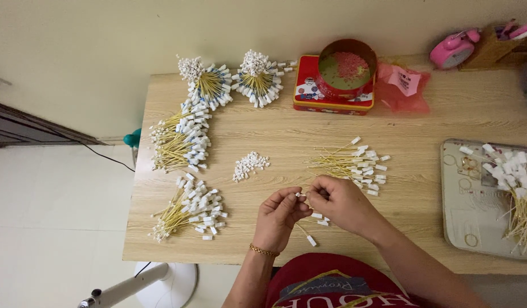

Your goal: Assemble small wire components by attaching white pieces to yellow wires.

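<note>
We hold our left hand [279, 215] and right hand [340, 204] close together over the near edge of the wooden desk [275, 131], fingertips meeting. Between them we pinch a thin yellow cable [304, 234] with small white connectors; its free end hangs down below the left hand, just above the desk. Both hands are closed narrowly on this cable, the left at a tiny white cap, the right curled over the strand. Just beyond the right hand lies a loose spread of the same cables [352, 162]. Ahead of the left hand sits a small heap of white caps [250, 164]. Farther to the left of that hand, bundles of finished cables [186, 208] fan out. Well beyond both hands stands a round red tin [346, 68], and far right of the right hand a grey tray [463, 199] holds more cables.
</note>
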